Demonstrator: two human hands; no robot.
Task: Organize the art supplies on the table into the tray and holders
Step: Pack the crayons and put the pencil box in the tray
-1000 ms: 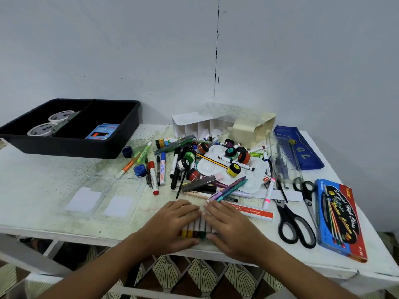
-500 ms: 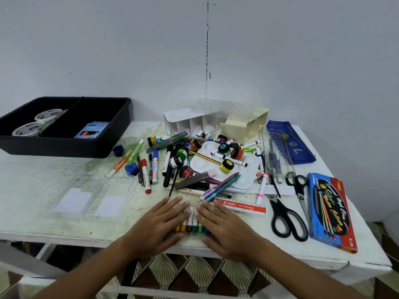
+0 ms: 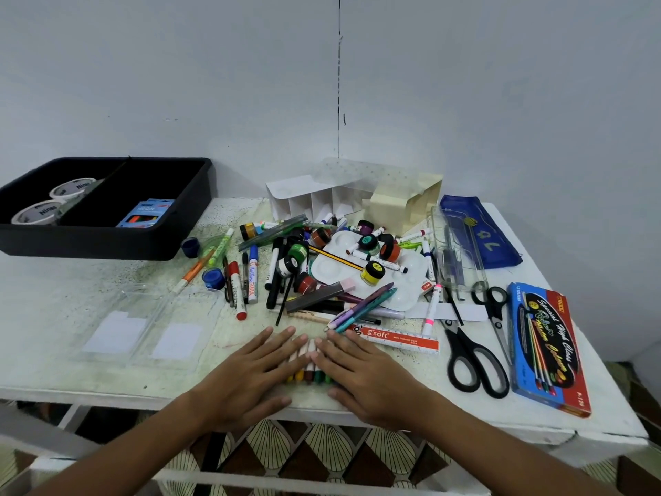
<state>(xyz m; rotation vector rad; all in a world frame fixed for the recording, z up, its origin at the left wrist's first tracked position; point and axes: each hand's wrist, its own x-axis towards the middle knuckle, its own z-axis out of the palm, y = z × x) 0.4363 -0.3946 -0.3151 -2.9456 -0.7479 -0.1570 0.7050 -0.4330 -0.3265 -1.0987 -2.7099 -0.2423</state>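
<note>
My left hand (image 3: 250, 374) and right hand (image 3: 365, 374) lie flat on the desk (image 3: 53, 352) at its near edge, fingers straight, palms down, pressing in from either side on a row of coloured pencils (image 3: 307, 366). Neither hand curls round anything; both only press. The pencils lie side by side, touching, long axes running from the near edge toward the far edge. Their painted ends face the near edge; the bare wood ends face the far edge, showing between my fingertips.

Just beyond the pencils sits the main clutter: markers, pens, small paint pots and a white palette (image 3: 404, 281), near the middle of the desk. A red ruler (image 3: 397, 340) lies just right of my right fingertips, long axis roughly parallel to the near edge. Black scissors (image 3: 472, 363) lie toward the right edge, handles nearest me, with a blue pencil box (image 3: 547, 349) beside them at the right edge.

The black tray (image 3: 107, 241) sits at the far left corner, holding tape rolls (image 3: 35, 213) in its left compartment. The white divided holder (image 3: 314, 204) stands at the far edge. A clear plastic case (image 3: 143, 327) lies flat left of my left hand.
</note>
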